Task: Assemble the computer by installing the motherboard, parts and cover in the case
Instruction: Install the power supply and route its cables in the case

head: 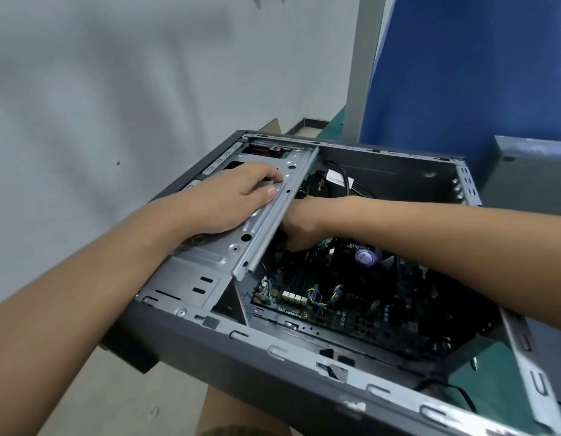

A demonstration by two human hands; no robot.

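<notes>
Grey steel forms the near wall of the open case, which lies on its side and overhangs the person's knee. Just inside that wall, the motherboard sits flat on the case floor, with white connectors and thin coloured wires along its near edge. Further in, its cooler fan faces up. On the left side of the case, the bare metal drive cage stands above the board. The left hand lies on top of the cage, its grip clenched on it: fingers bent down at a cut-out, thumb flat on the plate. The right hand reaches under the cage rail. Its fingers are hidden, so its grip cannot be told. Beyond it, a black cable loops inside the case. Behind lie the green desk and a blue partition.
</notes>
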